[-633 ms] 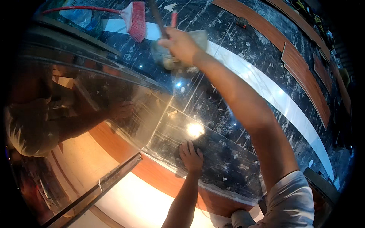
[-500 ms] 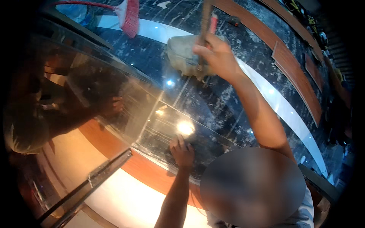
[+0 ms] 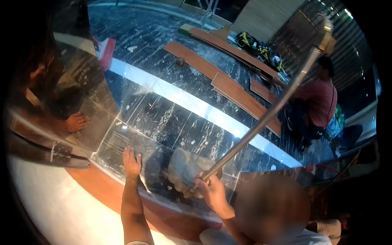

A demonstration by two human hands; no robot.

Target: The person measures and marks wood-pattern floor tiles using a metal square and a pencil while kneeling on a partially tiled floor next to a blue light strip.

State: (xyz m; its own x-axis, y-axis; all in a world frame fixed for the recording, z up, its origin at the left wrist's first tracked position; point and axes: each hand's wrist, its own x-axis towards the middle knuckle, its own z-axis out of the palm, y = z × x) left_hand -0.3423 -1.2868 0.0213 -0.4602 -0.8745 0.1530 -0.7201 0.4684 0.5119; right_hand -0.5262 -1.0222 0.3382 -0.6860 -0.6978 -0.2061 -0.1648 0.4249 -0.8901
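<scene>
My left hand [image 3: 132, 162] lies flat on the dark, dusty tile near the pale edge, fingers spread and holding nothing. My right hand [image 3: 213, 192] is closed round the lower end of a long brown stick [image 3: 261, 124], which slants up to the far right and ends in a yellowish, metal-looking block [image 3: 325, 42]. Close behind that hand is a grey, crumpled-looking piece [image 3: 181, 169] with a stained rim; whether the hand also grips it I cannot tell. A dark glossy panel [image 3: 94, 112] at left mirrors an arm and hand.
Orange-brown planks [image 3: 241, 100] lie beyond a white floor strip [image 3: 183, 102]. A co-worker in a red shirt [image 3: 322, 102] squats at far right, near bags and gear [image 3: 261, 49]. A pink-bristled broom [image 3: 107, 53] is at far left. A blurred oval covers the lower right.
The view has turned, showing the co-worker. My right hand, the stick and the grey piece have come nearer, and the stick now slants right. My left hand remains on the tile.
</scene>
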